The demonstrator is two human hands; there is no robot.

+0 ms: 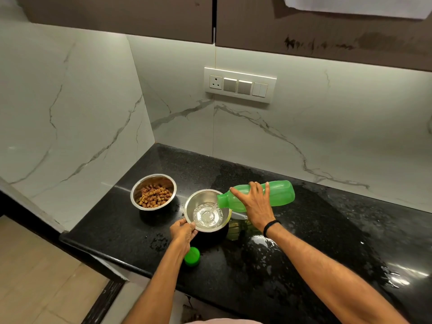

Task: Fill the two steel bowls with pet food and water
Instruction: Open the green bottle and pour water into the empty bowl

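Two hands: right hand (256,206) grips green bottle (280,192); left hand (183,232) pinches water bowl (205,195); cap (192,256), kibble bowl (136,191) near

You had a black speckled worktop (112,218) in front of you, wet towards the right. A white switch panel (240,84) sat on the marble wall (304,127), under brown cabinets (117,15).

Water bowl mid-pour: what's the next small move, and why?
Probably tip the green bottle slightly further with the right hand: water only covers the bottom of the steel bowl, the mouth sits over its rim, and the left hand grips that rim.
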